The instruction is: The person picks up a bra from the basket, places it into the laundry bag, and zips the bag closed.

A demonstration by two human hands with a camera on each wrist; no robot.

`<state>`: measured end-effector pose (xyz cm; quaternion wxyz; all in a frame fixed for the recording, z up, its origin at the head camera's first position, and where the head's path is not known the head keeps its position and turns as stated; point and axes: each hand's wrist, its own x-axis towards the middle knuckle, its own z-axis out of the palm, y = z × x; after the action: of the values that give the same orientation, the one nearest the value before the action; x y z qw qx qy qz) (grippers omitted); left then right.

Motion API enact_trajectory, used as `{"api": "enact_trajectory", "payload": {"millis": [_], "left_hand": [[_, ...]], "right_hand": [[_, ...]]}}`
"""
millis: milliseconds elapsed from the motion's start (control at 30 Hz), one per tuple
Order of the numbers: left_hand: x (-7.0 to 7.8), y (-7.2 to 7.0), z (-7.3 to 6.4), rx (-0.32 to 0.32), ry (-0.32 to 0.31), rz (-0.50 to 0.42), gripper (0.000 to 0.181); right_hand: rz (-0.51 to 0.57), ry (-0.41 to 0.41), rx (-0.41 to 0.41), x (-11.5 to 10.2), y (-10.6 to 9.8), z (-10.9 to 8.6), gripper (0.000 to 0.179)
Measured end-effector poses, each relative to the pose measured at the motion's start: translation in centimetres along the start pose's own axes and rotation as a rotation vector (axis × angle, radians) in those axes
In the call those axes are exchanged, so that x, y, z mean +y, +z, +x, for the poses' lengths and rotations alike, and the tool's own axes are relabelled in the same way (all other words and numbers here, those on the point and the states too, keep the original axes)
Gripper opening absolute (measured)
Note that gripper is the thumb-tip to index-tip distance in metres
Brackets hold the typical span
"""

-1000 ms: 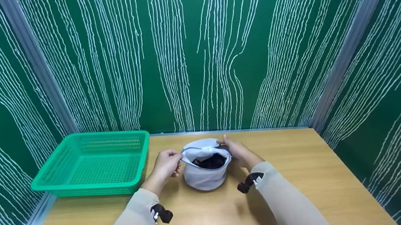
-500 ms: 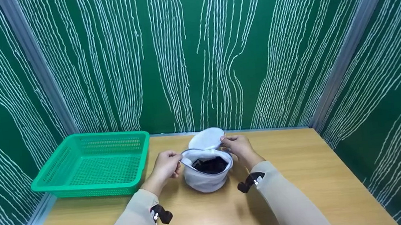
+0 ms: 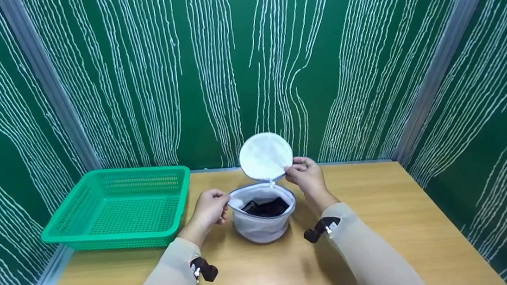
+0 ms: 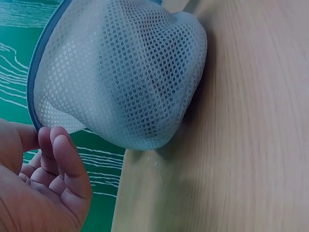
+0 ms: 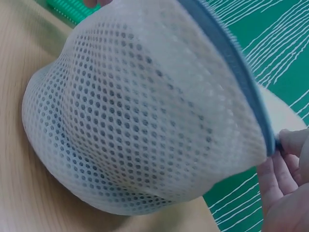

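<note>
A white mesh laundry bag (image 3: 262, 229) with a blue-grey zip rim (image 4: 35, 63) stands on the table, its top unzipped. Its round lid (image 3: 265, 154) is raised upright at the back, joined at the rear of the rim. Dark, bundled fabric (image 3: 267, 208) lies inside and shows through the mesh in both wrist views. My left hand (image 3: 210, 208) pinches the rim on the left side between thumb and fingers. With thumb and fingertips my right hand (image 3: 309, 176) holds the lower right edge of the lid.
A green plastic basket (image 3: 173, 231) with perforated walls sits to the left of the bag. The wooden table (image 3: 382, 223) ends at green, white-streaked panels (image 3: 136, 79) behind and on both sides.
My right hand has lifted the lid from folded down over the rear of the opening to upright, moving up and slightly right. My left hand stays at the rim.
</note>
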<state>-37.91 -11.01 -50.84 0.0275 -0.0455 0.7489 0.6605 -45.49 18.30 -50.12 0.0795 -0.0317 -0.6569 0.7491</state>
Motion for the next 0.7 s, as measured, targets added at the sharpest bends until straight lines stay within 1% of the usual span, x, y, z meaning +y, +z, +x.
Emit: {"api": "enact_trajectory", "payload": {"millis": [67,133,300,400,567,700], "left_hand": [[0.1,0.0,0.0,0.007,-0.001,0.008,0.013],[0.1,-0.1,0.1,0.015,0.002,0.012,0.014],[0.2,-0.1,0.2,0.016,0.02,-0.008,0.016],[0.3,0.0,0.3,0.01,0.018,-0.029,0.016],[0.3,0.0,0.4,-0.004,0.017,-0.058,0.015],[0.3,-0.1,0.4,-0.018,0.017,-0.075,0.014]], "right_hand": [[0.017,-0.019,-0.007,-0.3,-0.1,0.0,0.038],[0.024,-0.034,-0.015,-0.6,-0.1,-0.1,0.039],[0.033,-0.101,-0.021,-1.1,0.0,-0.2,0.031],[0.051,-0.144,-0.018,-1.5,0.1,-0.4,0.027],[0.089,-0.179,-0.018,-2.0,0.1,-0.9,0.016],[0.093,-0.213,-0.031,-2.2,0.1,-1.4,0.009]]}}
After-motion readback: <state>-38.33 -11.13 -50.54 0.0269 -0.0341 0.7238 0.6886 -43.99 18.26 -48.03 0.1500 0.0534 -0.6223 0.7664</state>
